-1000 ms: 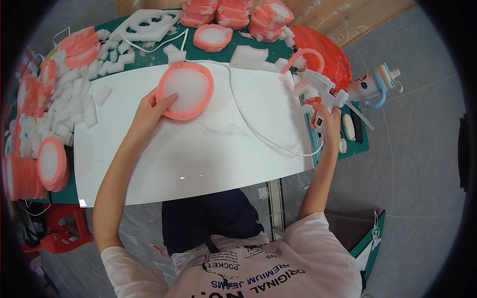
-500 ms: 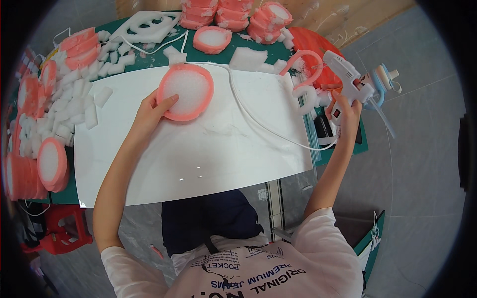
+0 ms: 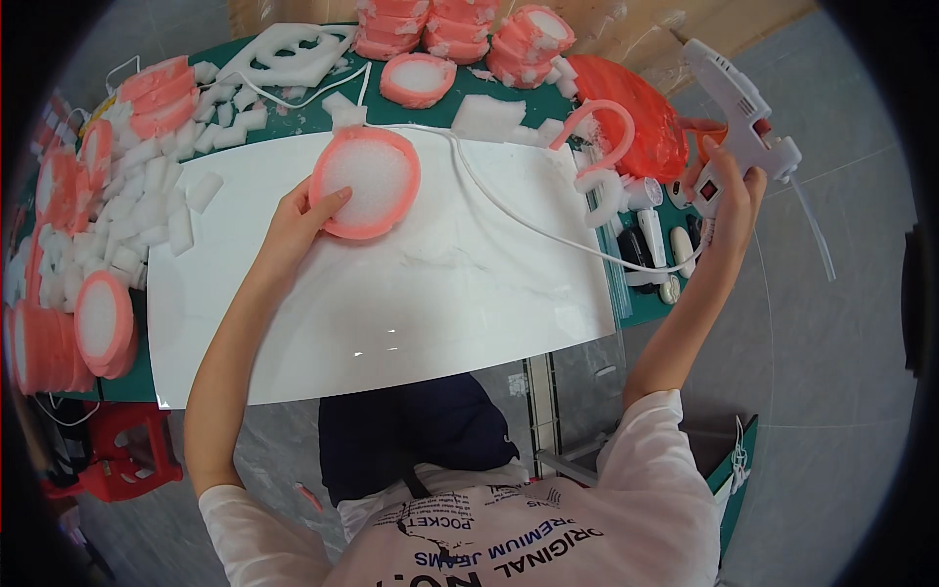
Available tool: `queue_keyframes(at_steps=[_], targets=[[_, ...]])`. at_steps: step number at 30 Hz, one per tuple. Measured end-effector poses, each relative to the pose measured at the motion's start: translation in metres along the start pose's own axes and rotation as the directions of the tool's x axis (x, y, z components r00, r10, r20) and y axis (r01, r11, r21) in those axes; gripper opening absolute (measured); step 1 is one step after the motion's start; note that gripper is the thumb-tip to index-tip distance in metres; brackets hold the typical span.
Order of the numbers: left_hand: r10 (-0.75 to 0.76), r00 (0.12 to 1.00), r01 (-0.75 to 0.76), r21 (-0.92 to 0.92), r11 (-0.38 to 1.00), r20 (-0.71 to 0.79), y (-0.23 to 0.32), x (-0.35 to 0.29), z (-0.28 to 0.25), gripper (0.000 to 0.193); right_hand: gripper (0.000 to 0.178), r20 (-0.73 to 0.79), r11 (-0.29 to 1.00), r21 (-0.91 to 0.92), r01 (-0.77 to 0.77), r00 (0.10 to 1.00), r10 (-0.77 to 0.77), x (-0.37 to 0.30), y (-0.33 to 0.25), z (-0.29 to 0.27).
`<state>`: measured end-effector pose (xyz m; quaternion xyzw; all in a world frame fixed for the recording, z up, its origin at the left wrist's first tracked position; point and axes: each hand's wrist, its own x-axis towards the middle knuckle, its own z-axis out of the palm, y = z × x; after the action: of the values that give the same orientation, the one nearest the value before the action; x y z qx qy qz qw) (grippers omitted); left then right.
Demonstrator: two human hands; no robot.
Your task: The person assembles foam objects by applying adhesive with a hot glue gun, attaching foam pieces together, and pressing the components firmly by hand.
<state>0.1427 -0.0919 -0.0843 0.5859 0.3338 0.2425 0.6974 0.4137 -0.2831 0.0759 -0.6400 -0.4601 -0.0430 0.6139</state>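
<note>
My left hand (image 3: 305, 217) is closed on the lower left rim of a round foam piece (image 3: 367, 181), white inside with a pink border, thumb on top. The piece is over the far middle of a glossy white sheet (image 3: 411, 313). Out past the table's right side, my right hand (image 3: 727, 191) grips a white hot glue gun (image 3: 729, 88) by its handle. A clear glue stick (image 3: 814, 230) sticks out of the gun's back end. From its handle a white cord (image 3: 528, 231) runs left across the sheet.
White foam blocks (image 3: 122, 210) lie heaped at the left, beside pink-edged foam rounds (image 3: 103, 323). More pink stacks (image 3: 460, 29) stand at the back. A red bag (image 3: 626, 108) and a pink foam loop (image 3: 618, 137) lie at the right. A red stool (image 3: 127, 455) stands lower left.
My right hand has carried the glue gun to the right and slightly farther away, uncovering small items at the table's right edge. The left hand and the foam piece stay put.
</note>
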Motion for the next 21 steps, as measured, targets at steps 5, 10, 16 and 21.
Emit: queue_keyframes(at_steps=[5,10,16,21], targets=[[-0.004,1.000,0.004,-0.007,1.000,0.000,0.004,-0.001,0.002,0.042,0.032,0.010,0.997,0.030,0.071,0.997,-0.071,0.008,-0.018,0.004],[0.012,0.999,-0.013,-0.034,0.999,-0.052,0.000,-0.001,0.002,0.035,0.028,-0.019,0.993,0.006,0.118,0.993,-0.118,0.012,-0.032,0.012],[0.027,0.999,-0.028,-0.045,0.999,-0.042,0.002,-0.001,0.005,0.035,0.025,0.000,0.993,0.080,0.086,0.996,-0.086,0.004,-0.040,0.015],[0.047,0.997,-0.048,-0.024,0.999,-0.055,-0.002,-0.001,0.000,0.036,0.028,0.016,0.998,0.059,0.011,1.000,-0.012,-0.029,-0.017,0.022]])
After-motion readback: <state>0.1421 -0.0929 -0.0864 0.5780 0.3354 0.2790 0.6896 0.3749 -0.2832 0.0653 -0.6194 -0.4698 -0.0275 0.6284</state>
